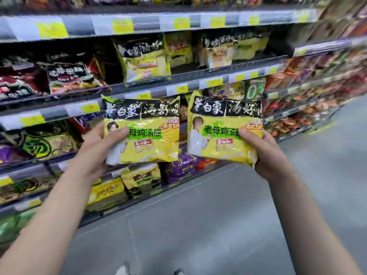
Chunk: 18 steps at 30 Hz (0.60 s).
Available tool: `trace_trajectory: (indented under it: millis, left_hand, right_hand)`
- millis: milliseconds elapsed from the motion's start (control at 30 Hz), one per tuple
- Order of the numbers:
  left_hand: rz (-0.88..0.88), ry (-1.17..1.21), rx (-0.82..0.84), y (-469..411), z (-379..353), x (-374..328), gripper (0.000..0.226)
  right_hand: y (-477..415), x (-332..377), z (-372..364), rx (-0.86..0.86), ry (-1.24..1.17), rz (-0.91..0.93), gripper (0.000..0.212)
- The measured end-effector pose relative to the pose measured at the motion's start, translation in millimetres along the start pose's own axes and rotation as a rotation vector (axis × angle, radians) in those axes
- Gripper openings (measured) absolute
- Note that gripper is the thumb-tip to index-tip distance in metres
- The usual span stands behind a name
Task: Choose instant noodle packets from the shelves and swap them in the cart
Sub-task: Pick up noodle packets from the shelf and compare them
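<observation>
Yellow packets (153, 143) in left hand (95, 153), right hand (268, 151)

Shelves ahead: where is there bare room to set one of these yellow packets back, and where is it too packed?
Bare shelf front shows between the front yellow packet and the yellow stack to its right; a dark gap lies between that packet and the red packets. Lower shelves look packed edge to edge.
</observation>
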<state>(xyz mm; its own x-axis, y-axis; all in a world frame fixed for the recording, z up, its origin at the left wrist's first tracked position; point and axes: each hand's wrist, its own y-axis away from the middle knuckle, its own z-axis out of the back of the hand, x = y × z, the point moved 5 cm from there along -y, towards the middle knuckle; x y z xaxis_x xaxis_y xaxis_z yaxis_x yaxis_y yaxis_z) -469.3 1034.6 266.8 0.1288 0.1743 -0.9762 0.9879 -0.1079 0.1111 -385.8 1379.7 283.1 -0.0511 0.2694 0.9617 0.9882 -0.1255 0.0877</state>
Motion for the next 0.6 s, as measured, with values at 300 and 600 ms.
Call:
trace_trajectory:
  millis: [300,600]
  left_hand:
    - [-0.025,0.002,0.021,-22,-78,-5,0.126]
    - [0.018,0.021,0.094,-95,-136,0,0.134]
  right_hand:
    - [3,24,65,-0.088,-0.011,0.034,0.052]
    - [-58,32,113,-0.112,0.019,0.048,0.040]
